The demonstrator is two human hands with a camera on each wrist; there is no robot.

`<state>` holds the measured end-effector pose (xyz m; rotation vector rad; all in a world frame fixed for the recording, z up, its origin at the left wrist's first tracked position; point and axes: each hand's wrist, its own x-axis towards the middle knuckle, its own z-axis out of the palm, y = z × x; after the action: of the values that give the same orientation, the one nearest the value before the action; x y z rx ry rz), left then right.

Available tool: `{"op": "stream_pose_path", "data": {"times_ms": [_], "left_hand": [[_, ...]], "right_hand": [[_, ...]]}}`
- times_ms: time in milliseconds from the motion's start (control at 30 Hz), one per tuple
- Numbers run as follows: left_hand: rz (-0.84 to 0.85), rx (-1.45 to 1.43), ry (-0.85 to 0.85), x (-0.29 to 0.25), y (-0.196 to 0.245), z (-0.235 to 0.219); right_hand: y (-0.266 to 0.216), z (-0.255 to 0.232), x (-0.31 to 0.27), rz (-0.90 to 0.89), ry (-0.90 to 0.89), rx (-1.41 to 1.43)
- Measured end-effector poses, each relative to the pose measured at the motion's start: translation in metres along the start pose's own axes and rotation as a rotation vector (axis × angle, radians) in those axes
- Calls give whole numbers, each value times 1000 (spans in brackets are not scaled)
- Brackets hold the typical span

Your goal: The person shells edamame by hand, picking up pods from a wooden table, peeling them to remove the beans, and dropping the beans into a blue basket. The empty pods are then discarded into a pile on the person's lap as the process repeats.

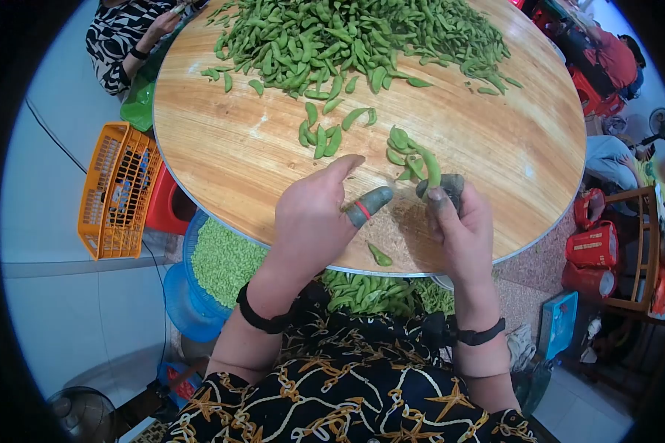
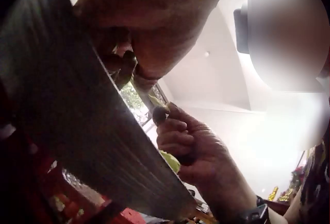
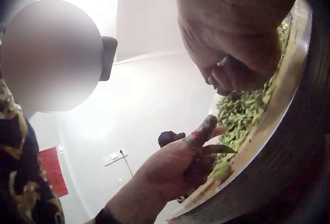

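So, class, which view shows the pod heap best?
The head view: it looks down on the heap of pods on the round table. The right wrist view shows only part, obliquely; in the left wrist view I cannot make it out.

I see green pods [image 1: 355,44] heaped at the surface's [image 1: 510,125] far side, smaller clusters nearer, and one curved pod [image 1: 431,168] tilted in my right fingers [image 1: 449,213].

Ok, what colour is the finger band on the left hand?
The finger band is red, clearest in the head view.
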<state>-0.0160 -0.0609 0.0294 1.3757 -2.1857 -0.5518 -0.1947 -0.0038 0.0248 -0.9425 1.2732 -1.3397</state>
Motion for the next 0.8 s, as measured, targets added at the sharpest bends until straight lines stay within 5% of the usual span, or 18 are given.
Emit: {"op": "stream_pose_path", "data": {"times_ms": [100, 167, 267, 300, 367, 567, 733, 800], "left_hand": [[-26, -326, -140, 2, 2, -1], [-337, -1308, -309, 1, 1, 13], [-311, -1559, -351, -6, -14, 29], [-311, -1561, -347, -8, -12, 29], [-334, -1614, -167, -12, -7, 29], [-295, -1337, -47, -19, -3, 32], [-168, -1653, -145, -27, -3, 34], [-165, -1773, -228, -28, -4, 30]], "right_hand": [[-4, 6, -5, -25, -89, -91], [-6, 13, -6, -4, -167, -75], [-9, 12, -8, 126, -274, 15], [-9, 10, -8, 255, -361, 106], [-5, 10, -11, 265, -367, 133], [-5, 18, -12, 280, -367, 232], [4, 20, -16, 295, -410, 396], [-1, 19, -18, 462, -402, 529]]}}
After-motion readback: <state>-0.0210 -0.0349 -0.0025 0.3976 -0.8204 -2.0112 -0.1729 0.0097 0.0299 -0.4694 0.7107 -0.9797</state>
